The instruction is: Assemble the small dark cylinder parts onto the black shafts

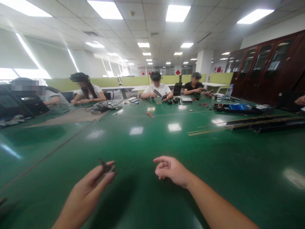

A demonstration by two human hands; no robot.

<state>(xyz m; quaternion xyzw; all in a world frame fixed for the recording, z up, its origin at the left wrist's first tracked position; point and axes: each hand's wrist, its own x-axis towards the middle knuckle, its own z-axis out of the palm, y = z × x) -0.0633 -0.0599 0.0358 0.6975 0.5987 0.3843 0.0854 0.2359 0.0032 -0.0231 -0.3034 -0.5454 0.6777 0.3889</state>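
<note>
My left hand (91, 186) is raised over the green table (152, 143) at the lower left, its fingers pinched on a small dark part (106, 167) held at the fingertips. My right hand (170, 170) hovers just to the right of it, above the table, with fingers loosely curled and apart and nothing in them. The two hands are a short gap apart, and the small part is too blurred to name.
Several people sit along the far side with tools and small parts. A red-handled screwdriver (150, 114) lies mid-table. Thin brass rods (238, 125) and long dark trays (264, 124) lie at the right. Dark wooden cabinets (269, 68) line the right wall.
</note>
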